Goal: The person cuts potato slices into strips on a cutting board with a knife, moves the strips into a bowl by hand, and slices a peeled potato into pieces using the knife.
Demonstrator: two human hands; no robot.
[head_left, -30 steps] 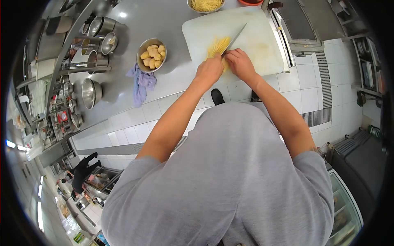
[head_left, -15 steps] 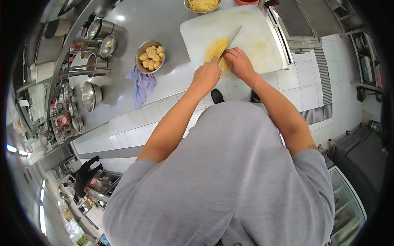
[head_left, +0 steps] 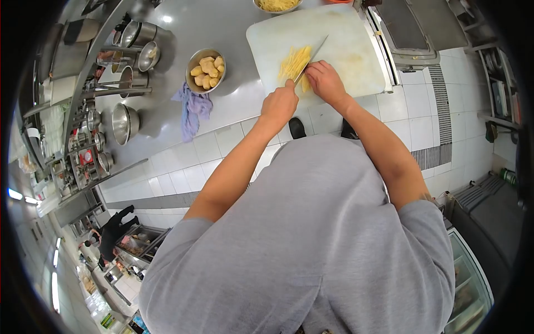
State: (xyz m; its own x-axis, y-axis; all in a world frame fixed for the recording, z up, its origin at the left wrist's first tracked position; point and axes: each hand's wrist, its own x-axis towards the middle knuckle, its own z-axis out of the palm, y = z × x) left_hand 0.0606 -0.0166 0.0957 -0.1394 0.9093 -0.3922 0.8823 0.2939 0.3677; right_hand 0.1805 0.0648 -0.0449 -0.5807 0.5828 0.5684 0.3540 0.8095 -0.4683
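My left hand [head_left: 280, 106] is closed round the handle of a kitchen knife [head_left: 317, 50], whose blade points away to the upper right over a white cutting board [head_left: 345, 33]. Just right of the blade, my right hand [head_left: 326, 82] rests with bent fingers on pale yellow sliced ginger [head_left: 305, 84], which it partly hides. A heap of thin ginger shreds [head_left: 293, 62] lies to the left of the blade. Knobbly peeled ginger pieces [head_left: 208, 71] fill a steel bowl [head_left: 189, 77] farther left on the counter.
A purple cloth [head_left: 194, 111] lies at the counter's [head_left: 233, 39] near edge. Beyond the board stands a bowl of yellow shreds [head_left: 277, 4], beside a red-orange container [head_left: 337, 1]. Metal pots and bowls [head_left: 125, 123] line the left. Another person in black [head_left: 114, 234] appears far off, lower left.
The view has shifted slightly, moving the board and bowls a little in the picture. Both hands stay at the knife and ginger; the knife has hardly moved.
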